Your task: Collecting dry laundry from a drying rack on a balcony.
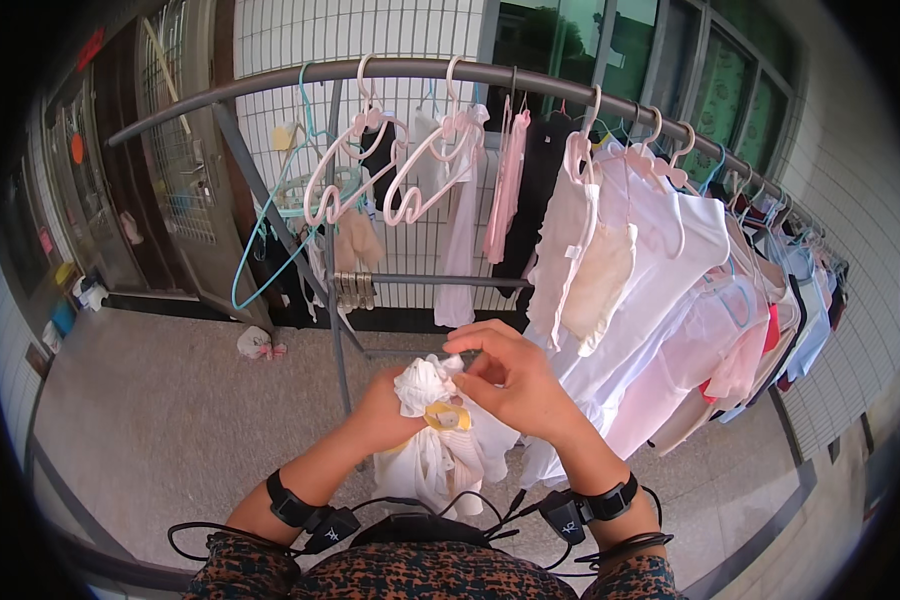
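A bunch of white and pale fabric items (424,465), one with a yellow part (448,417), hangs from my left hand (382,409), which is closed around its upper end. My right hand (521,382) is just to the right, its thumb and forefinger at the top of the white cloth; whether they pinch it cannot be told. Past my hands, two pink plastic hangers (356,169) hang without clothes on a dark metal rail (412,70). A teal hanger (270,217) hangs further left.
Many garments on hangers, among them a white one (690,225), fill the rail's right side. Metal clips (355,291) sit on a lower bar. More clothes hang by the tiled wall behind. A white plastic bag (255,343) lies on the floor near a door (187,165).
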`<state>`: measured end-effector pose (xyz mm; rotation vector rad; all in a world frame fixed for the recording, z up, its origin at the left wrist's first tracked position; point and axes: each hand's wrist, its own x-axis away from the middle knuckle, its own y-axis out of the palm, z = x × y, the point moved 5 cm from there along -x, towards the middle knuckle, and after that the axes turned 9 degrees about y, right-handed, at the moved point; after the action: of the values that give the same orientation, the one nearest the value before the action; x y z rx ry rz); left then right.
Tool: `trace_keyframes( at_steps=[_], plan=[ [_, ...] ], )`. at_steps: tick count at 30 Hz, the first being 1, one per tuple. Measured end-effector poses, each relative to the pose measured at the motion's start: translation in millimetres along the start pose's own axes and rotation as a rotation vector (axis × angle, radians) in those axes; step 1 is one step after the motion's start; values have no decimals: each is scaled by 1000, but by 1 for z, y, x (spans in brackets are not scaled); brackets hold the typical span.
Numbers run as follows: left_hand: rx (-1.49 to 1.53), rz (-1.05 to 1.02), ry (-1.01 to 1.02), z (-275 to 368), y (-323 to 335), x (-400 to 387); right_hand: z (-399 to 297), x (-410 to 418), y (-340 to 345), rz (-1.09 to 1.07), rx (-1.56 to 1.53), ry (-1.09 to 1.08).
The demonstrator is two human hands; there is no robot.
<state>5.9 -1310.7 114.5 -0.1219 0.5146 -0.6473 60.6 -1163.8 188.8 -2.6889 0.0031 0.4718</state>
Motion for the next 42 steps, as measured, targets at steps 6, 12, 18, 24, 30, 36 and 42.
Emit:
trace_keyframes(
  at_steps=[6, 12, 18, 24, 30, 36, 42],
  plan=[
    [109, 497, 102, 30, -41, 32, 25, 28, -76, 914, 582, -277],
    [58, 539, 128, 27, -42, 47, 108, -20, -94, 704, 234, 148],
    [86, 683, -14, -1, -66, 64, 146, -23, -109, 750, -170, 389],
    [124, 683, -5, -30, -96, 65, 168, -8, -92, 231, -519, 305],
    [39, 637, -146, -48, -117, 58, 198, -62, -64, -40, -1395, 295],
    [-54, 533, -173, -52, -127, 49, 186, -149, -74, -322, -1865, 85],
    [69, 557, -120, -67, -132, 52, 209, -149, -69, -282, -1643, -30]
  ],
)
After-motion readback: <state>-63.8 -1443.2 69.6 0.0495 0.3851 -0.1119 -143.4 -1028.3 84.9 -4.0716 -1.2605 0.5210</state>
